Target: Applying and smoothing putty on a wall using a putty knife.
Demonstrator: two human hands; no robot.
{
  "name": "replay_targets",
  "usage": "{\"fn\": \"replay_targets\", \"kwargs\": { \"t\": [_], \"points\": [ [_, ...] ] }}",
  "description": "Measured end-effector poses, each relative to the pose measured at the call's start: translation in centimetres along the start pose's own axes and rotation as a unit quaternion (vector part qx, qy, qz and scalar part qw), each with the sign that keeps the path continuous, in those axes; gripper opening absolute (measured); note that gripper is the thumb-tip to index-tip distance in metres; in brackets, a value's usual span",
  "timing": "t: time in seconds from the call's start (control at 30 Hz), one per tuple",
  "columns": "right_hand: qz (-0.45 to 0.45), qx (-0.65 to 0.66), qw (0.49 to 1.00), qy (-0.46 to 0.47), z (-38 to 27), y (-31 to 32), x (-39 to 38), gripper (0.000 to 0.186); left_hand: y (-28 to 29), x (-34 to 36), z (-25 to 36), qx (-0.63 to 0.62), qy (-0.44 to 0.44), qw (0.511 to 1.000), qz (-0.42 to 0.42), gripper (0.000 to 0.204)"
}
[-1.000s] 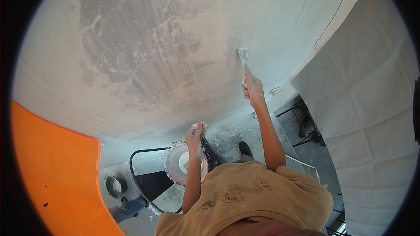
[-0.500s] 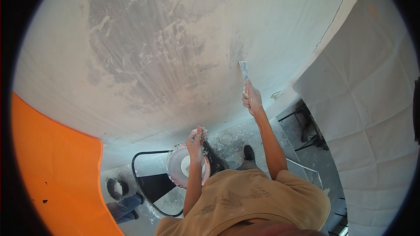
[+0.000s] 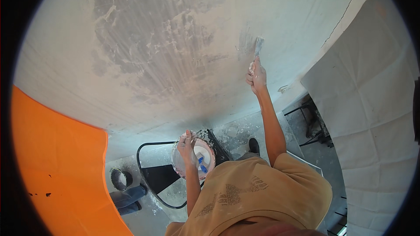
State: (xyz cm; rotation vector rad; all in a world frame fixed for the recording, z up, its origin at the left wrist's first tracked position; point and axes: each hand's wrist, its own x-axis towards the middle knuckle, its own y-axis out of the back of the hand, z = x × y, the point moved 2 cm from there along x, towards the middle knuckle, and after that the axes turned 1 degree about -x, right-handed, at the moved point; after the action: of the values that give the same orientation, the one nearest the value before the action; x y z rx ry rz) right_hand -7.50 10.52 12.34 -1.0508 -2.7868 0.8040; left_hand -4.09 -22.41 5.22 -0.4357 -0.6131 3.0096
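My right hand [image 3: 258, 76] is wrapped round the handle of a putty knife [image 3: 259, 46]. The knife's whitish blade points up against the pale wall [image 3: 227, 13], just right of a small grey patch. Smears of white filler cover my right fingers. Lower down, my left hand [image 3: 187, 145] is raised over a bucket [image 3: 214, 150] of white filler. Its whitened fingers are curled together; what they hold, if anything, cannot be made out. A blue-handled scraper [image 3: 202, 164] lies in the bucket, its far end in the white filler.
A large grey bare patch [image 3: 144, 35] marks the wall. The bucket stands by a black-framed chair [image 3: 162, 178]. An orange sheet [image 3: 65, 157] hangs left, a whitish cloth [image 3: 372, 105] right. A dark round tub [image 3: 121, 179] and another person's jeans-clad legs [image 3: 127, 199] are at lower left.
My right hand and the putty knife have moved up and slightly right along the wall. My left hand has shifted a little left and down, and the blue-handled scraper now shows.
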Motion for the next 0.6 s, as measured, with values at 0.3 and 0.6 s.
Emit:
{"fn": "replay_targets", "kwargs": {
  "t": [0.3, 0.6],
  "points": [
    [-0.035, -0.073, 0.993, 0.091, -4.8, 0.1, -0.2, 0.045, -1.5, 0.2, 0.3, -0.043, -0.007, 0.999, -0.006, 0.02],
    [-0.024, -0.117, 0.992, 0.039, -4.9, 0.7, -0.1, 0.046, -1.6, 0.9, -0.1, -0.019, -0.004, 0.999, -0.031, 0.024]
  ]
}}
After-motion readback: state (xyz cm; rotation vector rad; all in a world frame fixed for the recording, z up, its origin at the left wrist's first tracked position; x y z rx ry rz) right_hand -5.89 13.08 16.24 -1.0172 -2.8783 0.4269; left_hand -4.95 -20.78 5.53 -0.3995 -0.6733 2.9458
